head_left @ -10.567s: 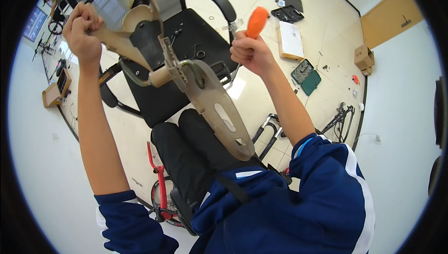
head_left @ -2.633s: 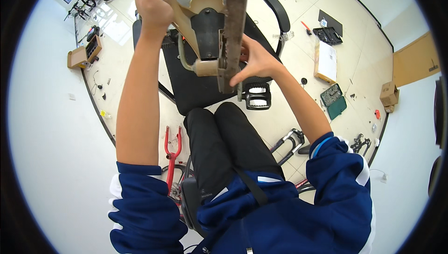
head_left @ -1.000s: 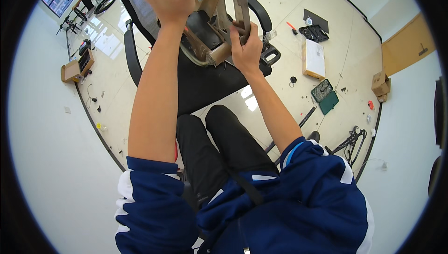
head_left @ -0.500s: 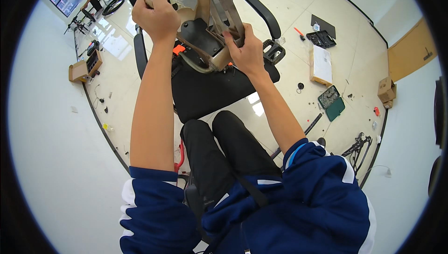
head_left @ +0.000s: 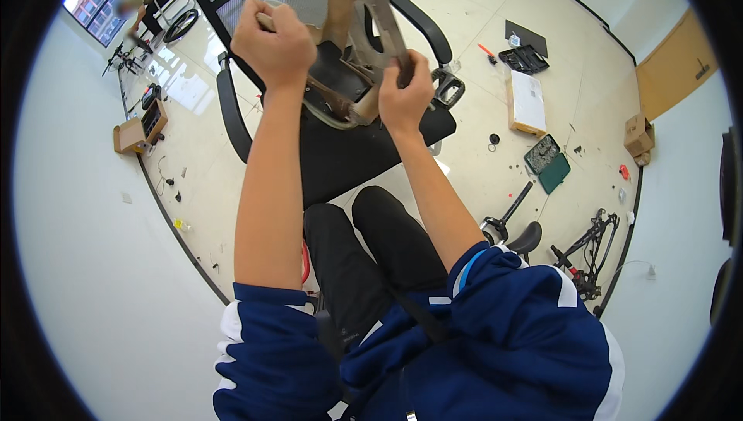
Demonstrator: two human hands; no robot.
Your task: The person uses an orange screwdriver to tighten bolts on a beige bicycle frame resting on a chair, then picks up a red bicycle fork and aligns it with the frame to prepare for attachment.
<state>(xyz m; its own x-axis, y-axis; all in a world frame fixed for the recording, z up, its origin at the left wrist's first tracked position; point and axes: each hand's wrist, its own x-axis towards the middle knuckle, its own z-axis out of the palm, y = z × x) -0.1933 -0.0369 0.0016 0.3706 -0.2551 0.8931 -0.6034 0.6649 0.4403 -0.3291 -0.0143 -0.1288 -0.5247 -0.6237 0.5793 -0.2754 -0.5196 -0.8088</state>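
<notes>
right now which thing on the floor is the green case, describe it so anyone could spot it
Start at the black office chair and look right across the tiled floor. Past the flat white box lies the green case, open, the only green thing there.

Pale tiled floor [head_left: 232, 150]: black office chair [head_left: 348, 150] mid-floor; flat white box [head_left: 529, 100], green case [head_left: 548, 163], black tray [head_left: 525, 59] right; cardboard box [head_left: 139, 128] near left wall.

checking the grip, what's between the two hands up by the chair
In the head view, the tan frame piece spans the gap: the left hand grips one end and the right hand the other. Behind it sits the black office chair.
</notes>
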